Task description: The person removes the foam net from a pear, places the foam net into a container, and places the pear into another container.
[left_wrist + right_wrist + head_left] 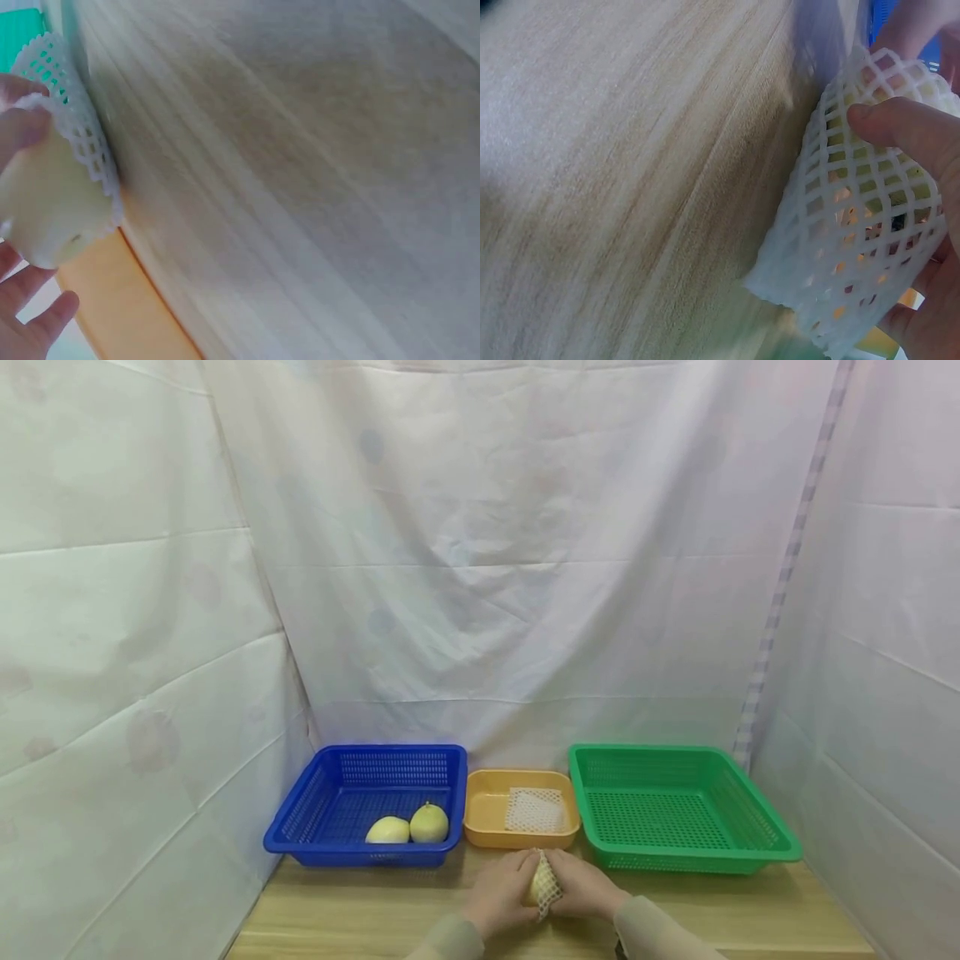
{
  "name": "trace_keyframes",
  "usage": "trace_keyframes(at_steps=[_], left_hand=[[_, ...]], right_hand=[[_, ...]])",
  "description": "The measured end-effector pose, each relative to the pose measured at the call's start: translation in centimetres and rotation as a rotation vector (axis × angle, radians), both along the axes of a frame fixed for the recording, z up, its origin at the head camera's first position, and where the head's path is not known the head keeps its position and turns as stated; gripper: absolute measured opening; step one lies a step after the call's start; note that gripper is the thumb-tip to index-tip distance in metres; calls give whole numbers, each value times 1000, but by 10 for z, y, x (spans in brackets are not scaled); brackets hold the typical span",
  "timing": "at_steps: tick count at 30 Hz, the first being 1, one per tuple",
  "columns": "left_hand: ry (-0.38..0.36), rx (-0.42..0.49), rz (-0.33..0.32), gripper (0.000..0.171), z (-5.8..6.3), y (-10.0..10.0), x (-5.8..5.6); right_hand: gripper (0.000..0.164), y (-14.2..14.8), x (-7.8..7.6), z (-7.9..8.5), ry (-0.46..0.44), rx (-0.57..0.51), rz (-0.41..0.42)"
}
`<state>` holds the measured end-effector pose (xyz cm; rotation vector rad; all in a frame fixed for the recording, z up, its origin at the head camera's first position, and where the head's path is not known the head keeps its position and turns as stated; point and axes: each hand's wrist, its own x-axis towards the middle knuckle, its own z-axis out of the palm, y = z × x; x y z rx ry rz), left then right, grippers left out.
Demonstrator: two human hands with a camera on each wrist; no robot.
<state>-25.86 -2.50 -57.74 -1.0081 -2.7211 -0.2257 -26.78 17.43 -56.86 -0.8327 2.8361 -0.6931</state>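
Observation:
A pale yellow pear (537, 887), partly inside a white foam net sleeve (551, 893), is between my two hands low over the table's front part. My left hand (501, 892) grips the pear from the left, its thumb by the net's edge in the left wrist view. On the other side my right hand (587, 887) holds the net, its thumb (896, 126) pressing on the mesh. Bare pear skin (56, 199) shows at one end, while the sleeve (832, 247) reaches past the fruit at the other. The hands hide part of the pear.
Two pears, one pale (388, 831) and one greener (429, 823), lie in a blue basket (300, 846) at the left. An orange tray (483, 838) with a flat white foam net (535, 811) stands in the middle. To the right is a green basket (693, 858).

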Motion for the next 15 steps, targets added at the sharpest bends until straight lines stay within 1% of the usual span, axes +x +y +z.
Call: trace_keyframes(at_steps=[4, 6, 9, 15], left_hand=[[73, -69, -1, 82, 0, 5, 2], [101, -87, 1, 82, -1, 7, 3], [112, -81, 1, 82, -2, 8, 3], [105, -18, -3, 81, 0, 7, 5]], right_hand=[[86, 1, 0, -2, -17, -15, -10], [85, 2, 1, -2, -20, -19, -14], [84, 3, 2, -2, -18, -33, -17], [83, 4, 5, -2, 27, -51, -6]])
